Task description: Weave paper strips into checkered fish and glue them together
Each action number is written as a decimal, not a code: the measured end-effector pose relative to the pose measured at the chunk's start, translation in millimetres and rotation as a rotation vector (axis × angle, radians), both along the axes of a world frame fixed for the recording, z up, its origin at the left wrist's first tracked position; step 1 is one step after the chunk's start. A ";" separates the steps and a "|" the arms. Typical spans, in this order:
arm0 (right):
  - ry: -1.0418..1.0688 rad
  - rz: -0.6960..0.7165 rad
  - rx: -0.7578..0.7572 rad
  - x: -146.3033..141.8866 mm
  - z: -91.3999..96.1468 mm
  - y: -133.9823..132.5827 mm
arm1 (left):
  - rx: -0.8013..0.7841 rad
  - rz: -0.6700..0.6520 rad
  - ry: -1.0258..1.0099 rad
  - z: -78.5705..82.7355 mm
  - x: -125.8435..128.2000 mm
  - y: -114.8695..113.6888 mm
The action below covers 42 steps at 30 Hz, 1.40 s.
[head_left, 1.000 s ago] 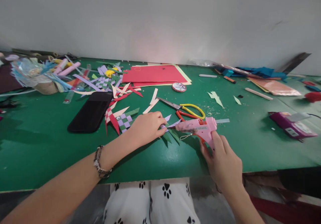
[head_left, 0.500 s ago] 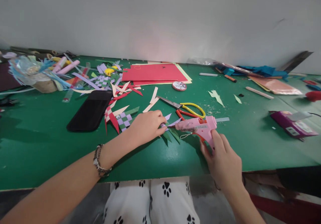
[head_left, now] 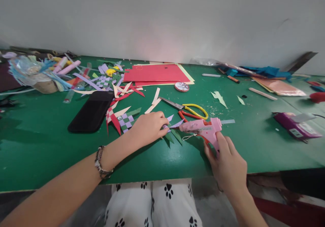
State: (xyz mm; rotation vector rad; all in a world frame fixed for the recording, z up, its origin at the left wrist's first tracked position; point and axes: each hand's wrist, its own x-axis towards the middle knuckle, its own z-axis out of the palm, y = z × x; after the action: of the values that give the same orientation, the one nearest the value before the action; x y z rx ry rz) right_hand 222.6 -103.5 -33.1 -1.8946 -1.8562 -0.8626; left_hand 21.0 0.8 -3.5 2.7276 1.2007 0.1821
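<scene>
My left hand (head_left: pixel 148 128) is closed, its fingers pressing down on a woven paper piece (head_left: pixel 126 122) of purple and green strips whose pointed ends stick out to the right. My right hand (head_left: pixel 228 164) grips the handle of a pink glue gun (head_left: pixel 201 128). The gun's nozzle points left, close to the paper tips beside my left fingertips. Yellow-handled scissors (head_left: pixel 186 109) lie just behind the gun on the green table (head_left: pixel 50 152).
A black phone (head_left: pixel 91 111) lies left of the woven piece. Behind it is a heap of cut paper strips (head_left: pixel 111 84) and a basket of scraps (head_left: pixel 38 76). Red sheets (head_left: pixel 156 74) and a round tape tin (head_left: pixel 181 87) sit mid-back. A purple box (head_left: pixel 296 127) is at right.
Almost nothing has moved. The glue gun and my right hand have shifted slightly to the right; my left hand stays pressed on the woven paper.
</scene>
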 end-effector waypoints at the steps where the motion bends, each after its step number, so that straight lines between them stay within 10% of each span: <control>1: 0.002 0.005 0.000 -0.3 0.1 0.2 | 0.000 0.000 0.002 0.0 0.2 0.0; 42: 0.179 0.026 -0.067 4.4 -4.1 -0.8 | -0.013 -0.005 -0.051 -0.4 -2.0 0.2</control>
State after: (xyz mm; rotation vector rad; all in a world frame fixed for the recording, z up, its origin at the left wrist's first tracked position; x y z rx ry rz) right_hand 227.1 -104.3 -37.1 -1.9143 -1.8170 -0.6078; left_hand 19.0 1.0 -3.8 2.6974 1.1774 0.2401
